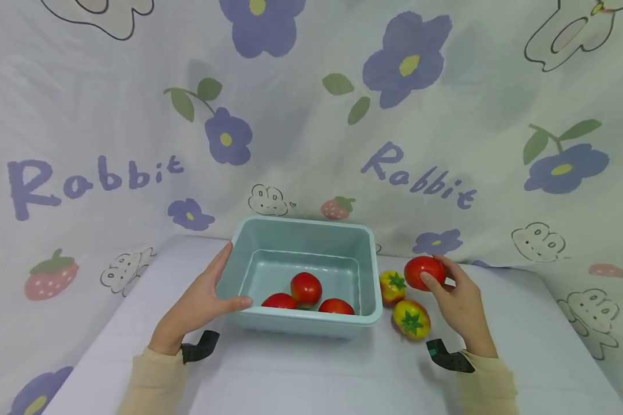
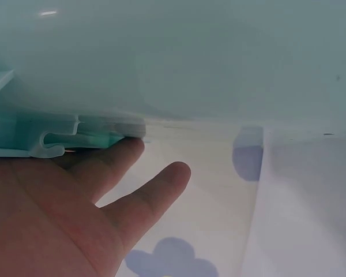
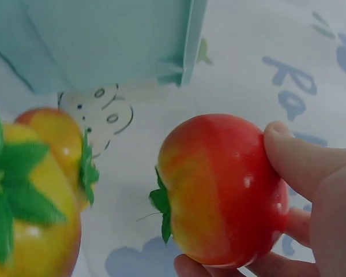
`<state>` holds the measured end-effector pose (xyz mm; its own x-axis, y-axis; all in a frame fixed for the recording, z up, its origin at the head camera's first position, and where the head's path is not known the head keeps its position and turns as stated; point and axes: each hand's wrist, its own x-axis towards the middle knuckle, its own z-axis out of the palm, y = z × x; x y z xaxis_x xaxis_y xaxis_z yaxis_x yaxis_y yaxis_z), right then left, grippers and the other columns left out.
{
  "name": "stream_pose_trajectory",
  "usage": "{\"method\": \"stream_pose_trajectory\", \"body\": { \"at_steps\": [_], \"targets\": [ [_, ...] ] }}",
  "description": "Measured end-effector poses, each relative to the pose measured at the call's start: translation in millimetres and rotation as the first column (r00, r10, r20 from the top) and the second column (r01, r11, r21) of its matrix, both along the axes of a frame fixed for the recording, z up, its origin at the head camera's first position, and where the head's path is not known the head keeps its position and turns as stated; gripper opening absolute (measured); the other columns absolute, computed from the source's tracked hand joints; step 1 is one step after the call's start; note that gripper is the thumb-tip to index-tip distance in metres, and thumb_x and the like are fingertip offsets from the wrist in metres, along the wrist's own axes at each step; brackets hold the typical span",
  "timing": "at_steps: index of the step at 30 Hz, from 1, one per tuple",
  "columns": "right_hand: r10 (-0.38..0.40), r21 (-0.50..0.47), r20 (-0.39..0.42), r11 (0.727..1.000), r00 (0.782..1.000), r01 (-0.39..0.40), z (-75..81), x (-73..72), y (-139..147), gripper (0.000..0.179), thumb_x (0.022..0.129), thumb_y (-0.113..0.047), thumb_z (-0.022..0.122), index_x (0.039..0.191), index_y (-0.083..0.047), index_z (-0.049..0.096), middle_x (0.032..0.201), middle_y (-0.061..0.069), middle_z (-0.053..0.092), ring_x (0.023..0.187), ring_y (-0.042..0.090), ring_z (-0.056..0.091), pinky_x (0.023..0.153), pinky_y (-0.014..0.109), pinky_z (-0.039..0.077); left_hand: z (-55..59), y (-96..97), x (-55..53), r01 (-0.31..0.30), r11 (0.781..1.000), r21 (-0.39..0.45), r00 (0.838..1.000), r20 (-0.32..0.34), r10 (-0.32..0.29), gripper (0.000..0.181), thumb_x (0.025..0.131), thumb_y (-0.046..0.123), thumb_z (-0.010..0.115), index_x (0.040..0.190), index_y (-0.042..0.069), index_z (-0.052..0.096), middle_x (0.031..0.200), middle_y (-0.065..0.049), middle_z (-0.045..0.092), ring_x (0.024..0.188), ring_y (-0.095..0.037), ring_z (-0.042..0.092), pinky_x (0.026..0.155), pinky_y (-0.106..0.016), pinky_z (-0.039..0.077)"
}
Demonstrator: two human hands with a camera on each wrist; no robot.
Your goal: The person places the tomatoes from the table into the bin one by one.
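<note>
My left hand (image 1: 203, 301) holds a light blue plastic bin (image 1: 311, 319) at its near left corner. The thumb lies over the front rim, and the fingers (image 2: 153, 199) stretch along the outside of the left wall. My right hand (image 1: 459, 300) grips a toy tomato (image 1: 420, 273) just right of the bin, above the table. In the right wrist view this tomato (image 3: 225, 190) is red, fading to yellow near a green leafy top. Three red tomatoes (image 1: 306, 289) lie inside the bin, two of them partly hidden by its front wall.
Two yellow-red tomatoes (image 1: 412, 319) with green tops lie on the white table (image 1: 291, 374) between the bin and my right hand. Behind the table hangs a white cloth (image 1: 291, 132) printed with flowers and rabbits. A dark camera mount sits at each wrist.
</note>
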<state>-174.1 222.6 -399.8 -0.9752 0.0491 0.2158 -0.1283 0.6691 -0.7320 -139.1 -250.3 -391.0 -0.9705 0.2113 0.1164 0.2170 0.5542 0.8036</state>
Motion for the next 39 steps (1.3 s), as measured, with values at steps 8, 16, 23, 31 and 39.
{"method": "stream_pose_trajectory", "body": {
  "at_steps": [8, 16, 23, 31, 39],
  "targets": [
    [0.034, -0.023, -0.105, 0.999, 0.994, -0.037, -0.1, 7.2, -17.2, 0.057, 0.098, -0.032, 0.067, 0.146, -0.005, 0.049, 0.136, 0.021, 0.057, 0.12, 0.039, 0.056, 0.08, 0.001, 0.039, 1.0, -1.2, 2.4, -0.005, 1.0, -0.01, 1.0, 0.015, 0.005, 0.117, 0.08, 0.033, 0.084, 0.163, 0.013, 0.004, 0.168, -0.013, 0.005, 0.151, -0.043, 0.013, 0.109, -0.073, 0.024],
    [0.079, -0.061, -0.219, 0.994, 0.972, -0.095, 1.6, 9.0, -31.4, 0.056, 0.095, -0.023, 0.072, 0.143, -0.002, 0.051, 0.135, 0.019, 0.059, 0.119, 0.037, 0.057, 0.084, 0.001, 0.041, -1.4, 1.7, -3.3, -0.002, 1.0, -0.013, 1.0, 0.005, 0.002, 0.117, 0.081, 0.034, 0.083, 0.163, 0.012, 0.003, 0.168, -0.012, 0.005, 0.151, -0.043, 0.013, 0.11, -0.073, 0.024],
    [0.092, -0.11, -0.295, 0.986, 0.951, -0.129, 6.7, 11.9, -43.9, 0.056, 0.092, -0.015, 0.075, 0.141, -0.002, 0.053, 0.137, 0.016, 0.059, 0.119, 0.033, 0.058, 0.087, 0.004, 0.043, 1.6, 3.3, -4.1, 0.008, 1.0, -0.011, 1.0, -0.001, -0.008, 0.117, 0.081, 0.033, 0.083, 0.163, 0.012, 0.003, 0.168, -0.011, 0.005, 0.152, -0.041, 0.011, 0.112, -0.071, 0.022],
    [0.1, -0.173, -0.385, 0.969, 0.918, -0.178, 10.0, 15.7, -59.6, 0.057, 0.086, -0.003, 0.078, 0.139, -0.003, 0.057, 0.134, 0.013, 0.061, 0.119, 0.025, 0.058, 0.09, 0.009, 0.047, 1.1, 0.8, -2.8, -0.005, 1.0, -0.009, 1.0, 0.013, 0.005, 0.117, 0.082, 0.036, 0.083, 0.163, 0.013, 0.001, 0.168, -0.011, 0.003, 0.151, -0.043, 0.01, 0.11, -0.073, 0.021],
    [0.136, -0.185, -0.454, 0.953, 0.881, -0.242, 7.5, 20.4, -76.2, 0.065, 0.08, 0.003, 0.082, 0.139, -0.005, 0.057, 0.135, 0.01, 0.061, 0.12, 0.02, 0.057, 0.092, 0.014, 0.048, -0.1, -0.1, -1.5, -0.003, 1.0, -0.01, 1.0, 0.017, 0.003, 0.116, 0.082, 0.035, 0.082, 0.163, 0.014, 0.001, 0.168, -0.011, 0.004, 0.151, -0.043, 0.011, 0.11, -0.073, 0.021]
  ]
}}
